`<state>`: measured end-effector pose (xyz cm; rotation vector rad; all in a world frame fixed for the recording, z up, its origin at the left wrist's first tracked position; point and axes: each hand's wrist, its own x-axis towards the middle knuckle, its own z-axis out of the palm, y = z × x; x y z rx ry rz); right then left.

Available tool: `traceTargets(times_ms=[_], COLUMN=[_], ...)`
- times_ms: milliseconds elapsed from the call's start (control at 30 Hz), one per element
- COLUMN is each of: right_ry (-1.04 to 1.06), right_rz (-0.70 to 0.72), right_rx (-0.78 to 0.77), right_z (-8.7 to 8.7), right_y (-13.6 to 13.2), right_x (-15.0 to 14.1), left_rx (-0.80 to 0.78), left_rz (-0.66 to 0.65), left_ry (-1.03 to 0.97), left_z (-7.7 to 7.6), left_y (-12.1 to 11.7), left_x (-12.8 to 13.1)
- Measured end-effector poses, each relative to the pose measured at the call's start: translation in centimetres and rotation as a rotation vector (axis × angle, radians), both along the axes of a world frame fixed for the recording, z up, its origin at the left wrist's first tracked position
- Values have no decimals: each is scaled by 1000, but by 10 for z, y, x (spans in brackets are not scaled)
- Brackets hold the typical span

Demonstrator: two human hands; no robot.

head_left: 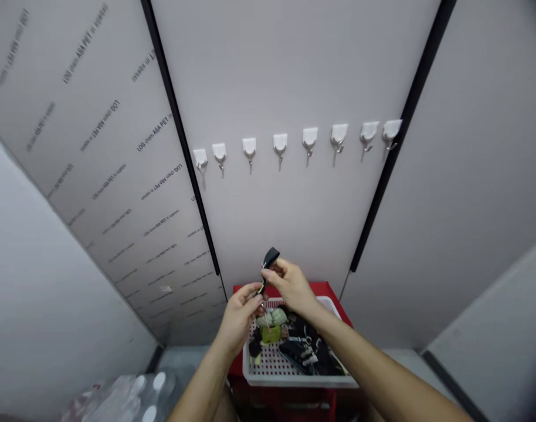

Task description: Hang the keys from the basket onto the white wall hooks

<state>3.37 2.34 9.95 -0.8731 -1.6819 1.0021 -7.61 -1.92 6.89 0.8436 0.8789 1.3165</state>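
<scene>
My right hand (291, 284) is closed in a pinch on a small black keyring item (269, 258) that sticks up above its fingers. My left hand (240, 309) is closed on the lower part of the same item, where a thin ring and a yellow-green bit show. Both hands hover just above a white perforated basket (268, 370) holding several small things, among them green plush pieces (271, 318) and dark straps or fobs (306, 347). On the wall above runs a row of several white adhesive hooks (280, 144), all bare.
The basket sits on a red stool or stand (329, 289) against the grey wall. Black vertical strips (180, 138) divide the wall panels. A shrink-wrapped pack of water bottles (131, 395) lies on the floor at lower left.
</scene>
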Motion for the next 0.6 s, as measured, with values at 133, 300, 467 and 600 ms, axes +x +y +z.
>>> traceTargets(times_ms=[133,300,467,600], right_ry=[-47,-183,-273,-284], right_rz=[55,-57,-193,-250], right_rx=[107,389,531,497], right_z=[40,101,144,161], right_y=[14,31,53,69], right_x=[-18,-58,-97,-115], left_rx=[71,233,333,349], left_rz=[52,173,259,320], left_ry=[-1,-79,-150,-178], left_z=[29,79,121,138], left_y=[9,26,43,54], left_x=[-9,-26,-46,-56])
